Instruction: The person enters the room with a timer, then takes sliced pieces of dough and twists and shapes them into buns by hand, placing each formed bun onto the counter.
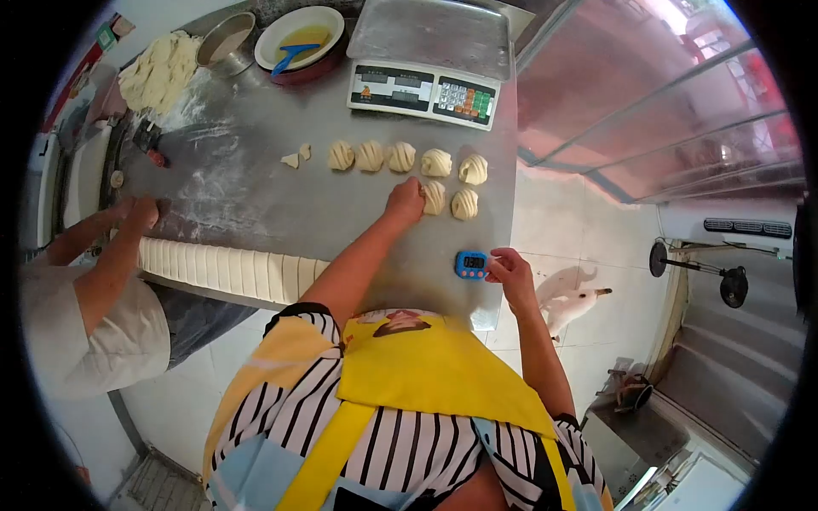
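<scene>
Pale dough bun [434, 198], toward the right edge of the surface [281, 200], should be light, soft; cup its sides. Left hand [405, 203] curls against it, grip unclear; right hand [512, 277] pinches a blue timer [469, 265].

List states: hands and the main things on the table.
Rolls: seven, shaped, in two rows
Timer: digits showing
Left hand: curled, against a roll
Right hand: at timer's edge
Strip: cut crosswise, pieces in line
Dough: heaped, unshaped
White bowl: holds yellow liquid
Blue tool: across bowl rim
Metal bowl: contents unclear
Scale: no legible reading
</scene>
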Action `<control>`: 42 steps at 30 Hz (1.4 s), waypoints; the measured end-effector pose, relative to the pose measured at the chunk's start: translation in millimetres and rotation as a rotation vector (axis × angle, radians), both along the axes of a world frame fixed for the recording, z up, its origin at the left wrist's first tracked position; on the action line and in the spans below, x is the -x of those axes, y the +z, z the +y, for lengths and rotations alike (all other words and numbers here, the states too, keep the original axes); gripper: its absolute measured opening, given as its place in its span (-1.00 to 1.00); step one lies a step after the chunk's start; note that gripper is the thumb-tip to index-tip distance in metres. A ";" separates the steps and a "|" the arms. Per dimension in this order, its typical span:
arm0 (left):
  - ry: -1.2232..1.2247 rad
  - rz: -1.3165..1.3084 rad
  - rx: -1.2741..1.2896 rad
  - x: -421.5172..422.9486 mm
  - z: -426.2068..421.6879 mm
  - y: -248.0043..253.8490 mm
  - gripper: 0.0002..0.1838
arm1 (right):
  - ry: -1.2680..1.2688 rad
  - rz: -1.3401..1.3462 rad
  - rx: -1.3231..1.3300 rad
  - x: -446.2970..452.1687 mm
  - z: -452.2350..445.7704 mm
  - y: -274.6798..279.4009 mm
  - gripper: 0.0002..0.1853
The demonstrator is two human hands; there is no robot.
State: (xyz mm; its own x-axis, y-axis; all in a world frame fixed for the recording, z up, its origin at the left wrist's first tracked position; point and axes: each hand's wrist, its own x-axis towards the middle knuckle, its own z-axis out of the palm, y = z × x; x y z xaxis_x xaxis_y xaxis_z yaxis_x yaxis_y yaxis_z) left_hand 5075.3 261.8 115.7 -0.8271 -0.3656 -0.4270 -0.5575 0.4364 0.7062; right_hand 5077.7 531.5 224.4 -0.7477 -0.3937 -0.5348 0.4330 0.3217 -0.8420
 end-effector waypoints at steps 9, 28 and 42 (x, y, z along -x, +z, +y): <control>0.174 0.181 -0.301 -103.8 -85.3 104.4 -0.48 | 0.876 0.262 -0.147 -40.5 -142.3 -23.5 -0.59; 0.532 0.600 -1.329 -257.6 -36.1 93.2 -0.19 | 0.898 -0.066 0.155 -59.2 -193.2 40.8 -0.62; 0.761 0.599 -0.954 -200.1 4.8 108.1 -0.65 | 0.360 -0.151 0.228 -59.7 -172.9 9.8 -0.63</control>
